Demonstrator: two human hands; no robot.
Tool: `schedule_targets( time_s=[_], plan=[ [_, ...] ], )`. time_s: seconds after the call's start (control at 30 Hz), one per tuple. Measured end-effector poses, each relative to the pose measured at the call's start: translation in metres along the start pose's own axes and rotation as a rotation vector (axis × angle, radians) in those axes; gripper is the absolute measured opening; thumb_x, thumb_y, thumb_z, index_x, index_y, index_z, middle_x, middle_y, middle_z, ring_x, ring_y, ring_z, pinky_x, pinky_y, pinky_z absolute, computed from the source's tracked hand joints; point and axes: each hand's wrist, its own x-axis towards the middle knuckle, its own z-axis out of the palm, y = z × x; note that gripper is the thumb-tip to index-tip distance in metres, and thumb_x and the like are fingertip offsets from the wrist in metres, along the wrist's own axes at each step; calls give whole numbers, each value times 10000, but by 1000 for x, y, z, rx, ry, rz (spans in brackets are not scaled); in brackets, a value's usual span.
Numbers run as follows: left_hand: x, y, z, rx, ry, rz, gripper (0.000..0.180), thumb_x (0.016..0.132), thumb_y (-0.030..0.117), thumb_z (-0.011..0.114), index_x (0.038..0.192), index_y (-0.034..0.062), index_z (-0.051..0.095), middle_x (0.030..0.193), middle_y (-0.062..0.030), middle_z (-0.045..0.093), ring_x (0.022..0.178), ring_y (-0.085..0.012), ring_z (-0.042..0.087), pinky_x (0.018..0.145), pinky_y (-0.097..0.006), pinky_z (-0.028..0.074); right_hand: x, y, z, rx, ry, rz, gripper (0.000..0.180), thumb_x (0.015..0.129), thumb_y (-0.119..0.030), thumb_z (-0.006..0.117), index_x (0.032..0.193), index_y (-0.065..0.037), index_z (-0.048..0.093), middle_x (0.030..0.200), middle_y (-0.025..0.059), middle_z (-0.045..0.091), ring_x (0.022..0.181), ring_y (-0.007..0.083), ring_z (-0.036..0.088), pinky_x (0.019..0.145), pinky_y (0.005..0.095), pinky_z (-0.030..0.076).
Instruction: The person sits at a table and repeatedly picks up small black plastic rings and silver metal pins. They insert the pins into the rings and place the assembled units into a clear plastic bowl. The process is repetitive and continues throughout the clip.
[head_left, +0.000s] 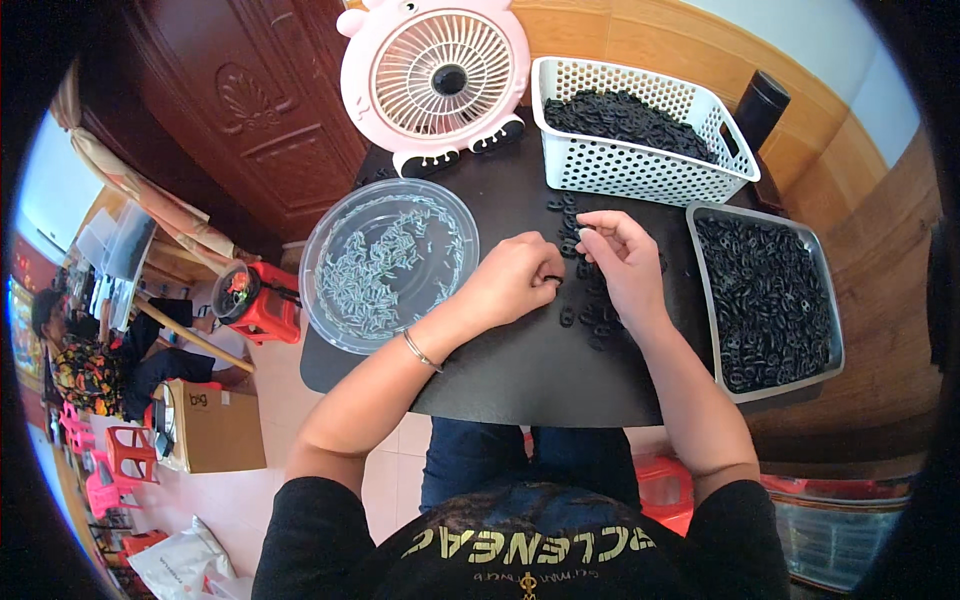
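My left hand (512, 282) is closed over the table, its fingers pinching a small black oval plastic piece (553, 278). Close to its right, my right hand (625, 262) has its thumb and forefinger pressed together; what they hold, if anything, is too small to tell. Loose black plastic pieces (568, 318), ring-like with holes, lie scattered on the dark table (480, 375) around and under my right hand. Left of my left hand, a clear round tub (318, 210) holds many thin, silvery pin-like bits (370, 285).
A white perforated basket (640, 178) at the back and a grey tray (838, 330) at the right hold heaps of black pieces. A pink fan (357, 75) and a dark cylinder (762, 105) stand behind. At far left sits another person (90, 365), near a cardboard box (215, 430).
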Motion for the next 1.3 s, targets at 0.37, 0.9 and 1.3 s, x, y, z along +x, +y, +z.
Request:
schedule_targets(
  time_s=[0.37,0.9,1.3],
  plan=[
    [-9,-3,-11,-1137,19,-337,115,819,23,555,920,-26,580,889,-97,609,786,-141,611,688,-213,499,-12,-1,9,59,-26,-47,162,822,-12,530,983,-7,548,835,18,561,745,66,547,679,198,450],
    [-10,-9,-8,-1443,171,-370,158,802,-1,570,960,-1,562,906,-69,602,865,-161,597,820,-265,496,-13,-3,10,81,-93,-37,157,808,28,540,964,10,548,894,35,559,828,76,541,726,200,437],
    [-9,-9,-4,-1261,196,-346,157,792,-16,575,945,16,558,878,-60,610,798,-112,597,765,-243,500,-10,0,10,58,-68,-17,152,794,13,568,945,9,567,860,22,566,786,68,549,697,189,433]
  ],
)
